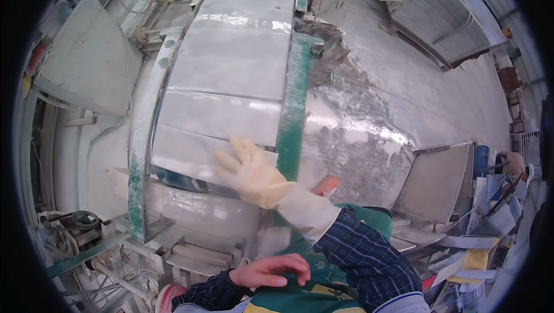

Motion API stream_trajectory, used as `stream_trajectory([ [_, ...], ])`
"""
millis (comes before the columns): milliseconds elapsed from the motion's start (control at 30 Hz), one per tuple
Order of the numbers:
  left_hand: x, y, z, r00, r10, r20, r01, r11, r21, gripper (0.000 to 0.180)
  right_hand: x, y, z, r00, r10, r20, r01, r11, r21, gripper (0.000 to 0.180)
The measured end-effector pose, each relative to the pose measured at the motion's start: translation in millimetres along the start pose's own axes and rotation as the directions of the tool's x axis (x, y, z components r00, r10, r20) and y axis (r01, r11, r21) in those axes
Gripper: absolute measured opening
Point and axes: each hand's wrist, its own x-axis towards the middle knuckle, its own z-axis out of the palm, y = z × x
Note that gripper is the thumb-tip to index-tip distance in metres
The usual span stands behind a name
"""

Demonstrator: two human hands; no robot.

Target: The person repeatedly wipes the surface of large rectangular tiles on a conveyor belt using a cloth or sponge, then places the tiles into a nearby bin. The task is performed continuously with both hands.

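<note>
Right hand: your right hand (251, 173), in a pale rubber glove, lies flat with fingers spread wide on the nearest stone slab (199, 152); it grips nothing.
Left hand: your left hand (271, 271) is bare, fingers loosely curled, resting empty against your green apron (323, 281) low in the view.
Slab: the nearest grey slab lies at the near end of a row of slabs (231, 70) running away from you.
Frame: a green metal rail (293, 105) borders the row on its right, just beside your gloved hand.
Floor: the wet, grey floor (381, 82) spreads to the right, with leaning panels (435, 183) near it.
</note>
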Motion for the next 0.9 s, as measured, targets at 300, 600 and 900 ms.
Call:
stream_trajectory([
  [300,4.8,-3.2,-7.4,1.0,0.0,0.009,-0.001,1.0,0.03,0.042,0.2,5.8,14.8,0.992,-0.123,0.04,0.123,0.992,-0.003,0.044],
  [600,10.2,-2.5,-4.5,0.999,-0.045,-0.01,0.045,0.998,0.035,0.042,9.9,7.6,19.1,0.99,-0.062,0.123,0.052,0.995,0.082,0.054],
  [900,12.1,-1.2,1.7,0.997,-0.028,-0.069,0.036,0.992,0.122,0.044,2.8,15.1,39.9,0.999,-0.048,-0.025,0.05,0.996,0.079,0.053],
])
